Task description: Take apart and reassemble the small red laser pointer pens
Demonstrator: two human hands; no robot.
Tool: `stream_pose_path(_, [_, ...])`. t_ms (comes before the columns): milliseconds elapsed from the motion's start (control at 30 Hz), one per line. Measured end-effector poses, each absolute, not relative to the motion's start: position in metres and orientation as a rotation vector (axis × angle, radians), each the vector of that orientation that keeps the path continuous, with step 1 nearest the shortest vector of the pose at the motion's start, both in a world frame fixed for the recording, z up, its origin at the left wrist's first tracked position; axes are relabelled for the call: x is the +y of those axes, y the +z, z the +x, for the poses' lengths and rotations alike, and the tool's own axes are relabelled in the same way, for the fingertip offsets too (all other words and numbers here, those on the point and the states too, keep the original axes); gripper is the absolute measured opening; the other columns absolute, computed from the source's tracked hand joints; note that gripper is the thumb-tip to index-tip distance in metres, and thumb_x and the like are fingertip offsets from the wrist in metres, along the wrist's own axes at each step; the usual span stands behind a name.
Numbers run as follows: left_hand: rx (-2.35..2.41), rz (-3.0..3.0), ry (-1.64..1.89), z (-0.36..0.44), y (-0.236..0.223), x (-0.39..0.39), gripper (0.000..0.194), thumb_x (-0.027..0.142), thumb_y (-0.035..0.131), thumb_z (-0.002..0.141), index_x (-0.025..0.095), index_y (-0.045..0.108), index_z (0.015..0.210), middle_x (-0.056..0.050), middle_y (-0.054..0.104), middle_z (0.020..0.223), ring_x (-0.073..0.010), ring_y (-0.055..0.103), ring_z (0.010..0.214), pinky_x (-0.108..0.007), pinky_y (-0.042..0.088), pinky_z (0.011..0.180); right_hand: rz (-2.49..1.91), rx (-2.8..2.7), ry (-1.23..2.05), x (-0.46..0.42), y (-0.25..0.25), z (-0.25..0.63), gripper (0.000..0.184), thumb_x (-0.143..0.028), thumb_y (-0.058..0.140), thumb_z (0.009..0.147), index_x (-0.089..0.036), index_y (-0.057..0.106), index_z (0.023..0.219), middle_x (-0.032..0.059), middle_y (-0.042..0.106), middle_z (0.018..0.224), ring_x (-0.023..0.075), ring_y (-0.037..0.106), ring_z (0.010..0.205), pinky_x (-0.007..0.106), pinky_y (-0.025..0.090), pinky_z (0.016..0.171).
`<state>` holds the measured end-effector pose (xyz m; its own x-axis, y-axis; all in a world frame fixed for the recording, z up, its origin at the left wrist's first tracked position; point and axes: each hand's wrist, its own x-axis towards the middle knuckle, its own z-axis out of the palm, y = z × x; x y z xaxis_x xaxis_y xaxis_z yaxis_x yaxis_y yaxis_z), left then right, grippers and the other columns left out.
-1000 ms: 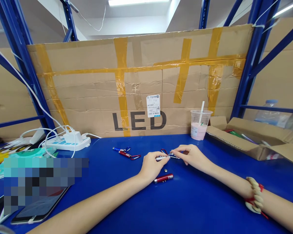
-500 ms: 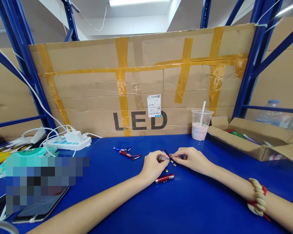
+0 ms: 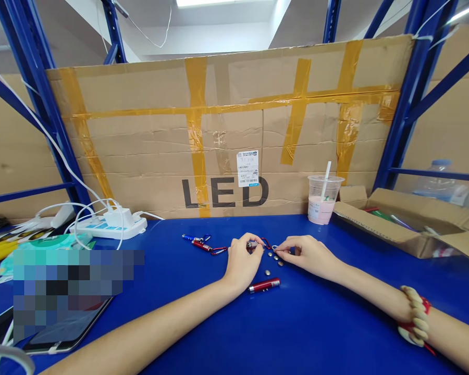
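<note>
Working apparently on loose button cells, the left hand pinches a metallic tube, the right hand bunches its fingertips, hold unclear, and next needs fine control.

red penlight, solid blue tabletop

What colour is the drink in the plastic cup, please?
The drink is pale pink, seen best in the head view.
</note>
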<state>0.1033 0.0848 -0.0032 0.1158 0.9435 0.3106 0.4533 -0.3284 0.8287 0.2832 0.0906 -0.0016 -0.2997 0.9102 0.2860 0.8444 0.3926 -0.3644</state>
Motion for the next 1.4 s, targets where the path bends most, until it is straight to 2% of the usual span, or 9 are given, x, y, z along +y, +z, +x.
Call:
stream_pose_path(333, [1.525,1.911,1.003,0.104,-0.004,0.085,0.024,0.021,0.037,0.080,0.026,0.056,0.094,-0.001,0.059,0.100,-0.0213,0.044,0.101,-0.038,0.030,0.088,-1.482,-2.213,0.239,0.089,0.000,0.282,0.025,-0.042,0.048,0.076,-0.028,0.068,0.081,-0.0012,0.065,0.078,0.0133,0.052,0.061,0.025,0.035,0.052])
stream_pose_path(500, [1.586,1.989,0.936,0.104,-0.008,0.086,0.028,0.022,0.041,0.077,0.026,0.053,0.102,-0.003,0.056,0.104,-0.0221,0.040,0.104,-0.038,0.029,0.089,-1.488,-2.210,0.241,0.089,0.000,0.282,0.025,-0.042,0.048,0.076,-0.028,0.068,0.080,-0.0011,0.065,0.078,0.0133,0.052,0.060,0.025,0.035,0.052])
stream_pose_path(1033, [1.461,2.227,0.854,0.107,-0.014,0.086,0.017,0.026,0.041,0.076,0.023,0.056,0.085,-0.003,0.054,0.093,-0.0197,0.043,0.094,-0.036,0.032,0.084,-1.477,-2.214,0.207,0.090,-0.002,0.283,0.024,-0.042,0.048,0.077,-0.028,0.068,0.079,-0.0020,0.065,0.077,0.0136,0.054,0.062,0.024,0.035,0.051])
stream_pose_path(1400, [1.403,2.303,0.819,0.108,-0.013,0.083,0.012,0.022,0.041,0.075,0.022,0.053,0.080,-0.002,0.053,0.090,-0.0189,0.044,0.090,-0.035,0.033,0.081,-1.512,-2.143,0.233,0.087,0.000,0.280,0.027,-0.044,0.047,0.077,-0.030,0.067,0.089,-0.0023,0.066,0.074,0.0126,0.052,0.056,0.024,0.035,0.050])
